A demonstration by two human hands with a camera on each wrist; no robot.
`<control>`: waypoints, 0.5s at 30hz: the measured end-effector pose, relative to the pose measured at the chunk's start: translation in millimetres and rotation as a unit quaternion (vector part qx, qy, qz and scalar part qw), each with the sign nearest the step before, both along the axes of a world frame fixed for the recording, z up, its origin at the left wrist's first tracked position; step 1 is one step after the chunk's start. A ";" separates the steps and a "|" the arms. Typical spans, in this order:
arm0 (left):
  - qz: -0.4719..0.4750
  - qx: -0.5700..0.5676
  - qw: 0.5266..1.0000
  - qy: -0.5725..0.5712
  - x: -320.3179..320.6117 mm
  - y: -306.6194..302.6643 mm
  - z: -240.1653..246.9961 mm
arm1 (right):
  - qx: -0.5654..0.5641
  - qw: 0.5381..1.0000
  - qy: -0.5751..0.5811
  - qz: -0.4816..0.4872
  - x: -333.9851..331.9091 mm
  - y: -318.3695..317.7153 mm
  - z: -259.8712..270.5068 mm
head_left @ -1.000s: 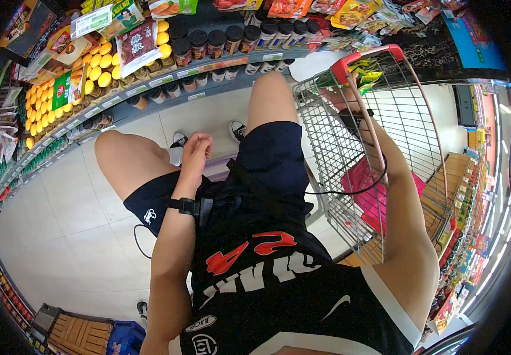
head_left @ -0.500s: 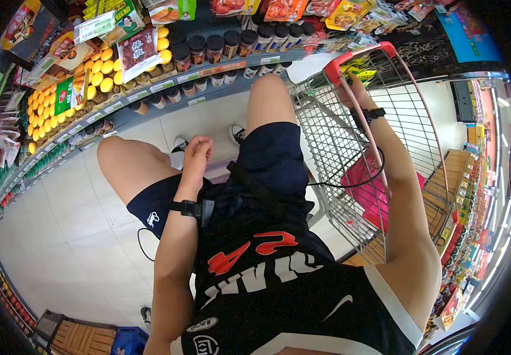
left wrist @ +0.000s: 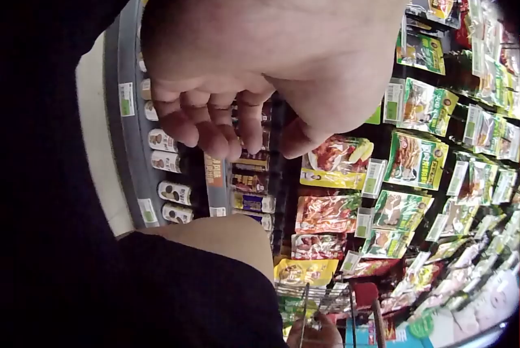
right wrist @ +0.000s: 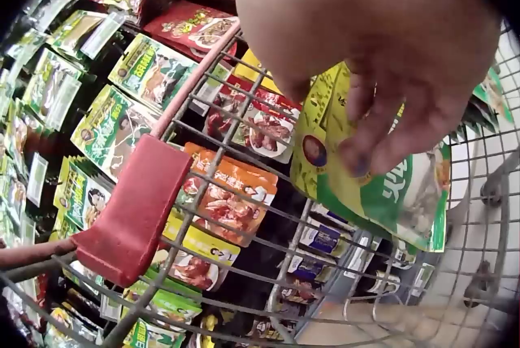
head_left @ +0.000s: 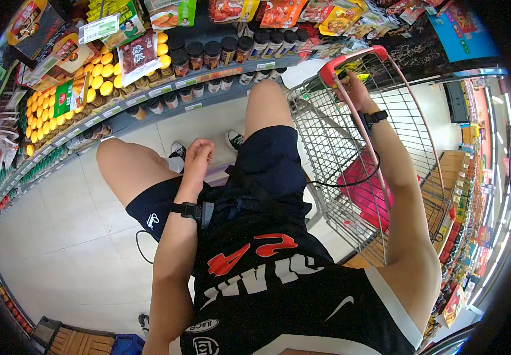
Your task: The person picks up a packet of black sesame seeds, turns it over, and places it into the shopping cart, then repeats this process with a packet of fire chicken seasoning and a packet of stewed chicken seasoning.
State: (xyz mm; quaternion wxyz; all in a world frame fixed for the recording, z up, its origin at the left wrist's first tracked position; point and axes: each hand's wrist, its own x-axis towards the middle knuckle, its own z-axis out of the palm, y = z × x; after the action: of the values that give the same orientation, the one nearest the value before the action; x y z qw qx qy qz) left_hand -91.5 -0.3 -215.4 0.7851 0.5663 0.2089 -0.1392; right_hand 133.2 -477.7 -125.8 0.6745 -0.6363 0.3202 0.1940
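My right hand [head_left: 357, 93] is at the handle end of the shopping cart [head_left: 380, 94], its wrist wearing a black strap. In the right wrist view, the fingers of the right hand [right wrist: 382, 63] grip a green and yellow food packet [right wrist: 406, 193], seen against the cart's wire mesh. The hand covers the packet's upper part. My left hand [head_left: 198, 157] hangs over my lap with loosely curled fingers, holding nothing. Seen from the left wrist, that hand [left wrist: 260, 71] has its thumb apart from the fingers, in front of the shelves.
A pink bag [head_left: 365, 189] lies in the cart. Ahead runs a shelf [head_left: 208, 74] of dark-lidded jars, with yellow-lidded jars [head_left: 104, 77] at the left and hanging packets [head_left: 282, 13] above. Wooden crates [head_left: 81, 342] stand at the lower left.
Compared with one second ago, my right hand has risen and shifted right, with its wrist turned. The left hand has barely moved. The view has shifted slightly.
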 end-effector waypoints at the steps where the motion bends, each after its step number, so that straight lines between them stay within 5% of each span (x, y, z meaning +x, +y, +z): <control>1: -0.001 -0.001 1.000 -0.002 -0.3 0.4 0.2 | -0.024 0.999 -0.018 0.014 -0.1 -0.4 -1.5; 7: -0.003 0.001 1.000 -0.004 -0.1 1.8 2.5 | -0.175 0.981 -0.068 0.037 -0.1 0.6 6.0; 15: -0.009 0.000 1.000 0.000 0.6 0.5 -1.4 | -0.226 0.967 -0.091 0.073 -6.3 15.2 23.6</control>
State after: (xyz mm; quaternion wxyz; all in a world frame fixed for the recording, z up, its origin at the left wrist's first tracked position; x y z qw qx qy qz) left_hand -91.0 0.2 -216.8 0.7839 0.5680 0.2038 -0.1464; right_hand 126.9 -462.5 -102.2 0.5232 -0.8091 0.2457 0.1063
